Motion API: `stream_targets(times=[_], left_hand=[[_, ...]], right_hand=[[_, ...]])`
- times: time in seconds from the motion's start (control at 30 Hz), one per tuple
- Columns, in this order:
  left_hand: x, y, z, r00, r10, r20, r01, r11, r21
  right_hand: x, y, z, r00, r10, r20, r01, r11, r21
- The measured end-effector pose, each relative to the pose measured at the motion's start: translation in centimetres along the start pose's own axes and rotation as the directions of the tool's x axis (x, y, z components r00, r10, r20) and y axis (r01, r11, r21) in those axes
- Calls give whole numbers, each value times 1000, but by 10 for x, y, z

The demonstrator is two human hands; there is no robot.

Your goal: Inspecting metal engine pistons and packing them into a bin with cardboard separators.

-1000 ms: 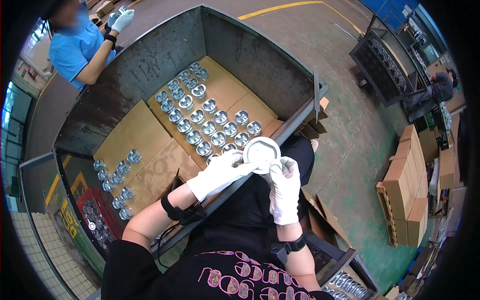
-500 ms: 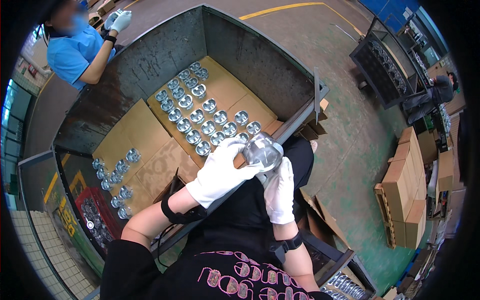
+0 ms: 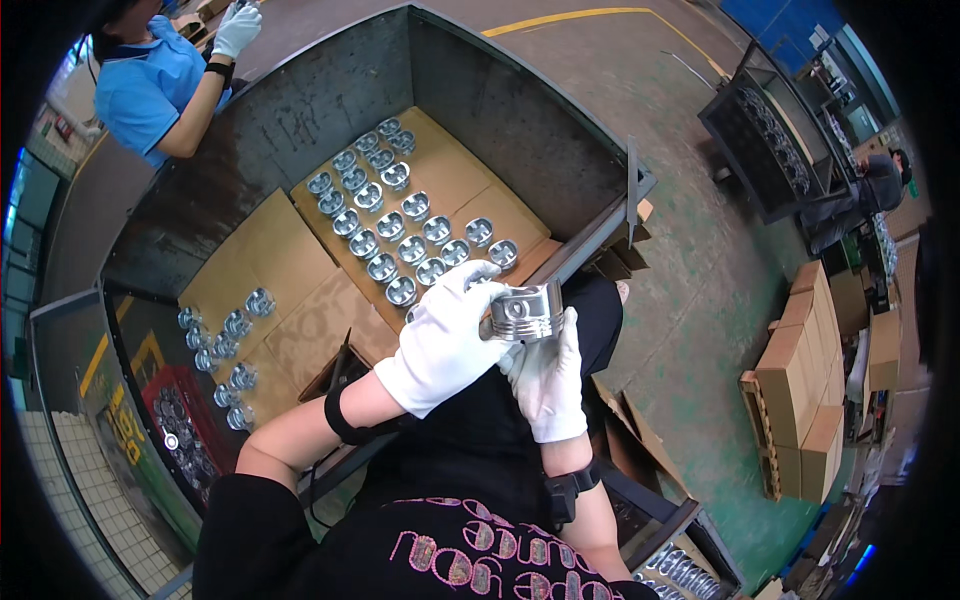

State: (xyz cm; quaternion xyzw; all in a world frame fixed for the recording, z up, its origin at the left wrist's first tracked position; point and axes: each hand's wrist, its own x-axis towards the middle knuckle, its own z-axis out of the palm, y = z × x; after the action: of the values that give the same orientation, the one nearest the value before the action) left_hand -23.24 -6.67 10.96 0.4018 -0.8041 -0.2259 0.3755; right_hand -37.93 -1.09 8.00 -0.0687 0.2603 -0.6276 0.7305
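A shiny metal engine piston (image 3: 530, 312) is held up in front of my body, its ring grooves and pin hole facing me. My left hand (image 3: 445, 340), in a white glove, grips it from the left side with the fingers closed. My gloved right hand (image 3: 548, 392) cups it from below and the right, with the thumb up along its side. Just beyond my hands, rows of similar pistons (image 3: 411, 249) stand on brown cardboard (image 3: 480, 180) inside a dark metal bin (image 3: 500, 95). Part of the nearest row is hidden behind my left hand.
More pistons (image 3: 238, 322) stand on the bin's left cardboard. A red crate (image 3: 185, 440) of metal parts sits at the lower left. A co-worker in a blue shirt (image 3: 150, 85) stands beyond the bin. Stacked cartons (image 3: 800, 385) rest on a pallet at right.
The piston has been turned in my hands, from showing its rounded end to showing its grooved side. The co-worker's gloved hands have shifted slightly upward.
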Motion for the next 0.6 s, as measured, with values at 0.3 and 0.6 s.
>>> stream_targets(times=[0.3,0.6], left_hand=[[-3,-10,11,998,-60,2,60,995,-75],[0,4,5,1000,-15,-27,13,997,-76]], right_hand=[[-3,7,7,950,-296,-95,254,915,-315],[4,6,0,1000,28,-11,-27,993,111]])
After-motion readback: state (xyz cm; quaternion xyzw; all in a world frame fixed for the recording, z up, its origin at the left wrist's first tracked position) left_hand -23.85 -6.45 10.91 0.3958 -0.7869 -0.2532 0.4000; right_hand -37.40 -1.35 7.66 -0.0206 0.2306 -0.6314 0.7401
